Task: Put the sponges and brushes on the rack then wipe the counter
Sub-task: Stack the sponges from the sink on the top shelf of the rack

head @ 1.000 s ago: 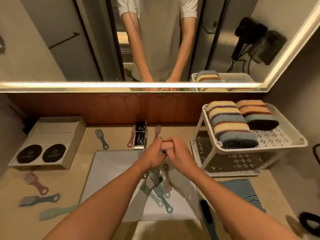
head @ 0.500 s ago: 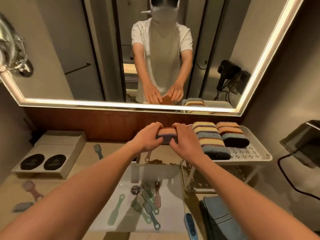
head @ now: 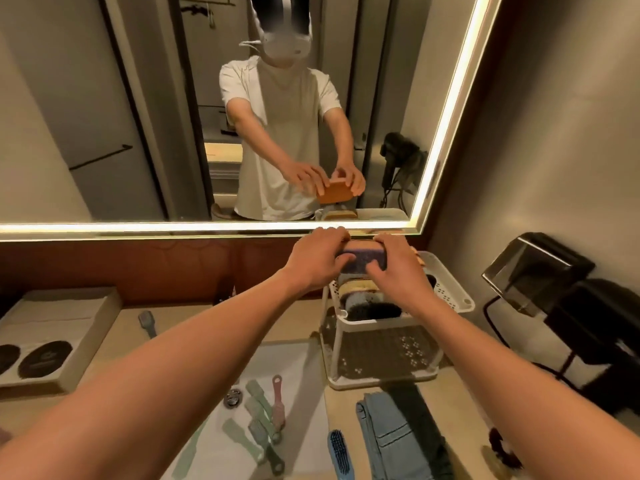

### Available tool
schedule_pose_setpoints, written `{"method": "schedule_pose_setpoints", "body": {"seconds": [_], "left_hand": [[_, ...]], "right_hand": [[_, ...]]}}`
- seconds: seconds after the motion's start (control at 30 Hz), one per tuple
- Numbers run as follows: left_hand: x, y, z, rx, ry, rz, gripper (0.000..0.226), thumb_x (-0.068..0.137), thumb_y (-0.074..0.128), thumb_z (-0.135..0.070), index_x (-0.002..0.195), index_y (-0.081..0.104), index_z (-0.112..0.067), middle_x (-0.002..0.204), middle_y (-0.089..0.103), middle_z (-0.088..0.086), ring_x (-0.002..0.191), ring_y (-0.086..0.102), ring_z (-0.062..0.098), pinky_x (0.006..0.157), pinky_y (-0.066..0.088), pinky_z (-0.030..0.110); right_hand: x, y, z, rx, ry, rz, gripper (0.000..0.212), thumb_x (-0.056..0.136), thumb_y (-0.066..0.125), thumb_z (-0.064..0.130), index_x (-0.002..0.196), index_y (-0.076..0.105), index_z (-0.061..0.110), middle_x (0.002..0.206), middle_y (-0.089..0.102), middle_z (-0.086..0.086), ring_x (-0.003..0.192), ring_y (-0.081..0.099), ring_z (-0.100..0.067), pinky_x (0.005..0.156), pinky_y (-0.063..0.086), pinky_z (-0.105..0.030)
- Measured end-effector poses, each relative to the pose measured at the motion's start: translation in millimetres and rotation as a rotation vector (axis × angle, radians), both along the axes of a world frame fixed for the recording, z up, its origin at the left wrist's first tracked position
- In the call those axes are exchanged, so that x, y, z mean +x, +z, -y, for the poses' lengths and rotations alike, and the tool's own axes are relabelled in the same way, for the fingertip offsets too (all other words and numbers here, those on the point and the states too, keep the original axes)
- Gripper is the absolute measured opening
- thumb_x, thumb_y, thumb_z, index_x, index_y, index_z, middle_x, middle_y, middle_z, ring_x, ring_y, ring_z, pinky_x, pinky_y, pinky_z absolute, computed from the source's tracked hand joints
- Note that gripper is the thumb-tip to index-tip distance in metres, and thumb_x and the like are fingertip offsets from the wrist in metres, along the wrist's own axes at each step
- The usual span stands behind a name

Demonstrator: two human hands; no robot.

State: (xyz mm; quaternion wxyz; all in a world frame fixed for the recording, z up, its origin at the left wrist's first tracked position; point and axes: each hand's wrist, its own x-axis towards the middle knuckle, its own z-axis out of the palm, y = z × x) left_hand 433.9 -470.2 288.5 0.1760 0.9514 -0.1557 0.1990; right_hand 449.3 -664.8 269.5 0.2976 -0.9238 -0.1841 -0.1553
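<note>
Both hands hold one sponge (head: 364, 259) with an orange top and a purple-grey scrub side, above the top shelf of the white two-tier rack (head: 450, 296). My left hand (head: 317, 259) grips its left end and my right hand (head: 398, 271) grips its right end. Below them several striped sponges (head: 360, 296) lie on the top shelf, partly hidden by my hands. Several small brushes (head: 263, 414) lie in the white sink (head: 298, 362). A blue brush (head: 341, 455) lies on the counter in front of the rack.
A grey-blue brush (head: 148, 323) lies on the beige counter at the back left, near a tray (head: 90, 341) with two dark discs. A folded blue cloth (head: 391, 434) lies in front of the rack. A dark bin (head: 540, 268) and stand fill the right side.
Both hands have lifted the sponge from over the sink up and to the right, over the rack's top shelf. The view has tilted up toward the mirror.
</note>
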Motion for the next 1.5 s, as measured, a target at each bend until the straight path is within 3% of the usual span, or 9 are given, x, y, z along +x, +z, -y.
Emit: {"method": "schedule_pose_setpoints", "body": {"seconds": [0.2, 0.47, 0.73, 0.83, 0.93, 1.07, 1.23, 1.37, 1.5], "left_hand": [[14.7, -10.8, 57.6, -0.060, -0.053, -0.075, 0.038, 0.095, 0.062, -0.044, 0.124, 0.055, -0.022, 0.118, 0.065, 0.001, 0.107, 0.059, 0.021, 0.089, 0.051, 0.043], [31.1, -27.4, 105.6, -0.276, -0.163, -0.271, 0.048, 0.090, 0.072, -0.024, 0.131, 0.049, -0.015, 0.128, 0.061, 0.008, 0.111, 0.058, 0.020, 0.097, 0.051, 0.039], [32.2, -45.6, 114.8, -0.191, -0.203, -0.370, 0.038, 0.093, 0.064, -0.023, 0.127, 0.048, -0.020, 0.128, 0.060, 0.007, 0.110, 0.058, 0.021, 0.098, 0.051, 0.044], [31.7, -47.3, 115.2, -0.055, -0.180, -0.380, 0.030, 0.093, 0.061, -0.024, 0.119, 0.046, -0.024, 0.132, 0.057, 0.005, 0.116, 0.055, 0.025, 0.106, 0.038, 0.052], [33.2, -47.8, 118.1, 0.040, -0.145, -0.341, 0.024, 0.095, 0.057, -0.026, 0.116, 0.048, -0.023, 0.131, 0.054, 0.003, 0.120, 0.051, 0.027, 0.111, 0.025, 0.061], [33.3, -53.9, 120.0, 0.136, -0.116, -0.344, 0.024, 0.097, 0.052, -0.032, 0.118, 0.055, -0.021, 0.133, 0.049, 0.004, 0.123, 0.044, 0.027, 0.109, 0.025, 0.060], [33.0, -61.8, 118.0, 0.216, -0.129, -0.316, 0.039, 0.099, 0.043, -0.040, 0.131, 0.055, -0.021, 0.143, 0.043, 0.006, 0.126, 0.041, 0.027, 0.107, 0.027, 0.056], [29.1, -57.8, 117.0, 0.227, -0.139, -0.314, 0.045, 0.101, 0.039, -0.043, 0.137, 0.051, -0.020, 0.149, 0.040, 0.008, 0.132, 0.039, 0.028, 0.110, 0.025, 0.054], [27.9, -53.8, 105.7, 0.200, -0.135, -0.324, 0.058, 0.105, 0.036, -0.044, 0.157, 0.031, -0.019, 0.167, 0.022, 0.004, 0.153, 0.016, 0.024, 0.120, 0.011, 0.052]], "right_hand": [[5.8, -5.1, 54.4, 0.031, -0.048, -0.068, 0.049, 0.094, 0.062, 0.021, 0.140, 0.047, 0.019, 0.130, 0.046, -0.004, 0.111, 0.052, -0.018, 0.094, 0.046, -0.031], [20.4, -24.5, 98.3, 0.073, -0.168, -0.172, 0.048, 0.097, 0.058, 0.017, 0.143, 0.043, 0.019, 0.135, 0.042, -0.006, 0.117, 0.049, -0.022, 0.101, 0.049, -0.037], [27.7, -41.0, 108.3, 0.046, -0.183, -0.224, 0.048, 0.095, 0.059, 0.016, 0.141, 0.043, 0.018, 0.134, 0.043, -0.007, 0.116, 0.051, -0.022, 0.093, 0.049, -0.032], [28.6, -48.3, 105.2, 0.038, -0.184, -0.247, 0.049, 0.094, 0.059, 0.014, 0.141, 0.045, 0.018, 0.135, 0.043, -0.007, 0.115, 0.052, -0.023, 0.095, 0.051, -0.036], [29.9, -55.6, 102.5, 0.038, -0.192, -0.261, 0.050, 0.094, 0.058, 0.013, 0.142, 0.045, 0.015, 0.137, 0.042, -0.008, 0.116, 0.050, -0.022, 0.090, 0.044, -0.028], [28.7, -63.0, 101.8, 0.034, -0.200, -0.269, 0.050, 0.094, 0.058, 0.012, 0.142, 0.044, 0.013, 0.140, 0.037, -0.008, 0.121, 0.049, -0.023, 0.097, 0.043, -0.030], [25.9, -65.4, 98.4, 0.043, -0.194, -0.291, 0.056, 0.097, 0.054, 0.008, 0.150, 0.036, 0.013, 0.147, 0.033, -0.010, 0.125, 0.048, -0.025, 0.097, 0.041, -0.028], [23.5, -60.2, 96.8, -0.006, -0.186, -0.327, 0.063, 0.097, 0.053, 0.014, 0.155, 0.027, 0.013, 0.150, 0.031, -0.009, 0.131, 0.043, -0.025, 0.105, 0.041, -0.037], [18.0, -52.6, 91.3, -0.061, -0.183, -0.286, 0.066, 0.095, 0.053, 0.021, 0.155, 0.028, 0.016, 0.154, 0.032, -0.007, 0.140, 0.035, -0.027, 0.116, 0.035, -0.048]]}}
